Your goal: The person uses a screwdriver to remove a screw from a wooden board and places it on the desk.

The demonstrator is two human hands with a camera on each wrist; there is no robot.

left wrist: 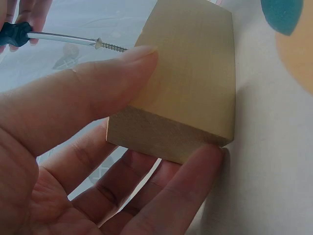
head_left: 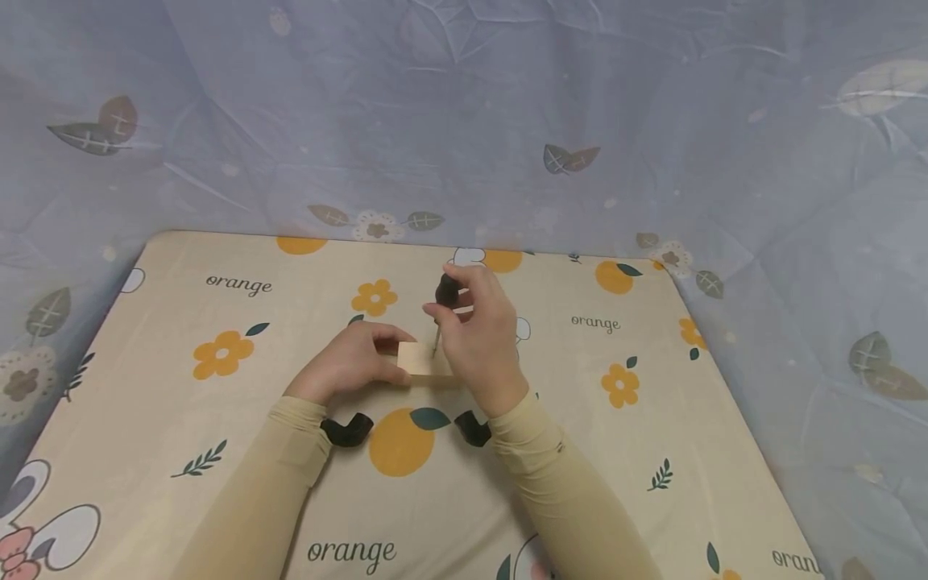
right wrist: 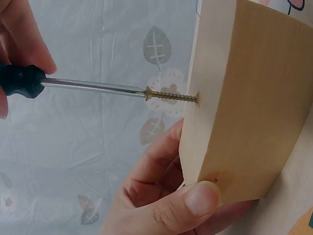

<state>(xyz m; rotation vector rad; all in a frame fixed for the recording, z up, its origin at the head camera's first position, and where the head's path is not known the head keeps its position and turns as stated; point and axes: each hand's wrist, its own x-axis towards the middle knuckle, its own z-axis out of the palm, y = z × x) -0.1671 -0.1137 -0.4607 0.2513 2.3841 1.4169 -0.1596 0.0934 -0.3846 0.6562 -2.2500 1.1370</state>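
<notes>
A pale wooden block (head_left: 416,357) sits on the cloth. My left hand (head_left: 357,362) grips its left end, the thumb (left wrist: 139,63) along one face and the fingers around the other side. A screw (right wrist: 171,96) stands in one narrow face of the block, its tip sunk in the wood and most of its thread showing. Against the screw's head rests the tip of a screwdriver with a dark handle (right wrist: 22,81) and a silver shaft (right wrist: 95,86). Above the block, my right hand (head_left: 487,342) pinches that handle between thumb and fingers, the shaft pointing down.
A cream cloth (head_left: 290,499) printed with oranges and flowers covers the table. Behind it and at the sides hangs a grey-blue sheet (head_left: 464,121). One dark curved object (head_left: 350,431) lies by my left wrist, another (head_left: 473,428) by my right.
</notes>
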